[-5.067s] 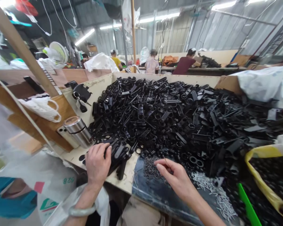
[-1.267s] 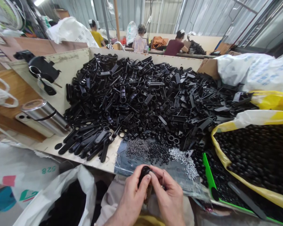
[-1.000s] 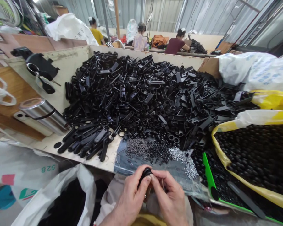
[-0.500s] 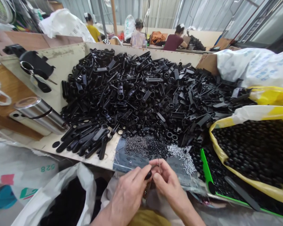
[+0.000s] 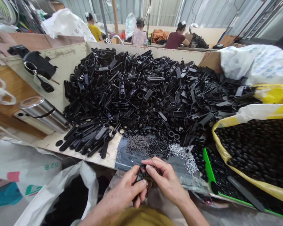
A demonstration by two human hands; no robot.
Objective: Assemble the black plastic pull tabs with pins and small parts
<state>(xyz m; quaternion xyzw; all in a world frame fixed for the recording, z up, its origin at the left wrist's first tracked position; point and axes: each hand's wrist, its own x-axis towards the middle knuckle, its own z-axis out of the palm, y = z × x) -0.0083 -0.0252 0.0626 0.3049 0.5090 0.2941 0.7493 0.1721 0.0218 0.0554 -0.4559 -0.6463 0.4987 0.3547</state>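
Low in the middle of the view, my left hand [image 5: 122, 193] and my right hand [image 5: 165, 182] meet over my lap. Both grip a small black plastic part [image 5: 141, 177], partly hidden by my fingers. Just beyond them lies a dark sheet [image 5: 124, 153] holding a heap of tiny dark pieces [image 5: 147, 146] and a scatter of short metal pins [image 5: 186, 160]. A big mound of black plastic parts [image 5: 136, 94] fills the bench behind, with a row of long black parts [image 5: 89, 141] at its near left edge.
A yellow-lined bag of round black parts [image 5: 254, 147] and a green-edged tray [image 5: 208, 168] sit at the right. A white sack [image 5: 68, 201] gapes at lower left. A steel flask [image 5: 44, 114] lies by the bench wall. Several people work at a far bench.
Since the earliest frame, my hands have moved from the bench edge to my lap. Over the last half second they closed together, and both now grip the black part.
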